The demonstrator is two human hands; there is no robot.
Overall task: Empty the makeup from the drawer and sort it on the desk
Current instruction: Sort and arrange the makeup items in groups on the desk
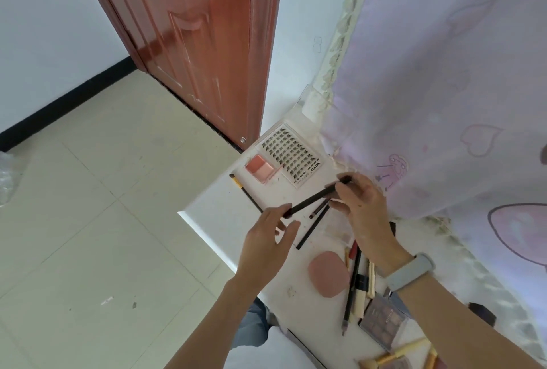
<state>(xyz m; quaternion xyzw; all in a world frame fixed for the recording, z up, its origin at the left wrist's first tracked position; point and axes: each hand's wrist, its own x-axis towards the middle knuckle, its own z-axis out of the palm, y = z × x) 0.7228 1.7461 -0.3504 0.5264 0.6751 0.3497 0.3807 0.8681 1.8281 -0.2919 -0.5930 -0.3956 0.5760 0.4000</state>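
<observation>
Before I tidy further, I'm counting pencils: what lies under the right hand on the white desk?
Two thin dark pencils slant out from under the right hand, which also grips a black pencil. A pale clear case shows partly; the rest is covered.

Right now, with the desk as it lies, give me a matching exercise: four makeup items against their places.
Items:
1. lash tray
2. blush palette
3. pink compact
4. black pencil

Places:
A. held between the left hand and the right hand
B. far end of the desk, by the curtain
C. just left of the lash tray
D. near the desk's front edge, beside loose pencils

Pairs: 1-B, 2-C, 3-D, 4-A
</observation>
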